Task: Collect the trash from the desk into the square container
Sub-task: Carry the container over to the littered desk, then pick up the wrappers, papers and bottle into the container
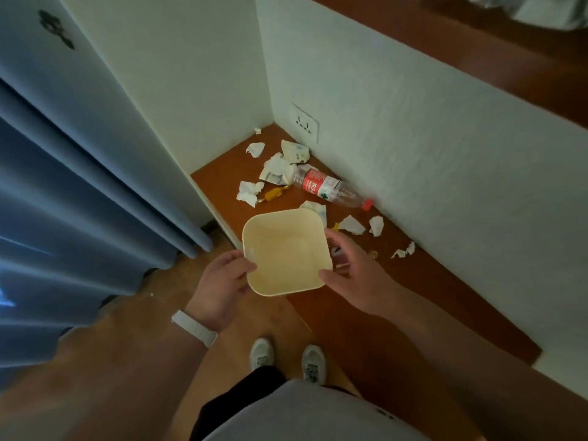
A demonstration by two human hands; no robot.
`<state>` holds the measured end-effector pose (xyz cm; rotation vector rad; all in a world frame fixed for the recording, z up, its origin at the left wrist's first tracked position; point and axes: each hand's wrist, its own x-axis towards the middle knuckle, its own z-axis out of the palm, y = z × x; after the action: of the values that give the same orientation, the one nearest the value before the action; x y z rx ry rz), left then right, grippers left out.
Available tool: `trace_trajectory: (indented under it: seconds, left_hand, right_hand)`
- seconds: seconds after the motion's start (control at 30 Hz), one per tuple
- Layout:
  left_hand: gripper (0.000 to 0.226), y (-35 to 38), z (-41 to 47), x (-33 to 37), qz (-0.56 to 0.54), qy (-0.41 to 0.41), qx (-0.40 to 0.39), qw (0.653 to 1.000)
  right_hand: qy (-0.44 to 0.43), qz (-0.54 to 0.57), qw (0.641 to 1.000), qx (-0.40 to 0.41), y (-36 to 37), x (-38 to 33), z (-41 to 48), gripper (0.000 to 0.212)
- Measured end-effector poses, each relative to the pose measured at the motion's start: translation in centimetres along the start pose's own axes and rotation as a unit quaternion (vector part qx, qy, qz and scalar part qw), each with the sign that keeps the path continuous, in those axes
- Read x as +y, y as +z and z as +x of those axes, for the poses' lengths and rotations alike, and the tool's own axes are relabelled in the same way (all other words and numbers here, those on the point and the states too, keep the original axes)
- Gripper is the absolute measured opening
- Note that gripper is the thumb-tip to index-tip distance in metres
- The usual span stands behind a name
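A cream square container (pixel 286 249) is held above the desk's near left edge, and nothing lies inside it. My left hand (pixel 222 283) grips its left rim, thumb over the edge. My right hand (pixel 353 272) holds its right side with thumb and fingers spread around the corner. On the brown desk (pixel 429 281) lie a clear plastic bottle (pixel 331 187) with a red label and red cap, several crumpled white papers (pixel 249 192), a crushed paper cup (pixel 296 151) and a yellow wrapper (pixel 273 194).
The desk fits into a white wall corner with a power socket (pixel 304 122) at the back. A blue curtain (pixel 63 186) hangs on the left. My feet in white shoes (pixel 288 361) stand on the wooden floor below.
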<state>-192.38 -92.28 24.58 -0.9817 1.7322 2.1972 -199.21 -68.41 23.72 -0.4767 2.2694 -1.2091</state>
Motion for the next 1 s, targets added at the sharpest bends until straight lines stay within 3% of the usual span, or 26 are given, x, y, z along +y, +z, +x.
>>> trace_trajectory:
  seconds: [0.13, 0.27, 0.37, 0.53, 0.6, 0.73, 0.87, 1.0]
  left_hand:
    - [0.028, 1.0, 2.2, 0.4, 0.008, -0.028, -0.028, 0.999]
    - [0.020, 1.8, 3.8, 1.5, 0.030, -0.038, -0.064, 0.997]
    - [0.022, 2.1, 5.1, 2.5, 0.034, -0.039, -0.055, 0.997]
    - [0.017, 2.2, 6.6, 3.5, 0.043, -0.033, -0.027, 0.998]
    - [0.020, 2.2, 6.9, 3.8, 0.052, -0.032, -0.031, 0.998]
    - [0.037, 1.9, 7.6, 3.9, 0.047, -0.043, -0.017, 0.998]
    - [0.040, 1.7, 7.8, 3.8, 0.038, -0.057, -0.007, 0.998]
    - [0.037, 1.6, 8.1, 3.7, 0.032, -0.062, 0.001, 0.998]
  right_hand:
    - [0.011, 0.020, 1.000, 0.018, -0.6, 0.7, 0.6, 0.065]
    - [0.034, 0.017, 0.998, 0.040, -1.0, 1.6, 0.7, 0.060]
    - [0.052, 0.037, 0.996, 0.055, -1.6, 1.6, 0.9, 0.035]
    - [0.133, 0.079, 0.983, 0.098, -2.7, 3.9, 2.6, 0.019]
    - [0.150, -0.002, 0.984, 0.092, -2.7, 6.1, 3.3, 0.018]
    - [0.162, -0.196, 0.965, 0.064, -1.8, 10.6, 5.1, 0.052]
    - [0.130, -0.320, 0.938, 0.038, -0.7, 12.1, 6.7, 0.051]
    - [0.135, -0.361, 0.922, 0.021, -0.1, 12.7, 7.6, 0.050]
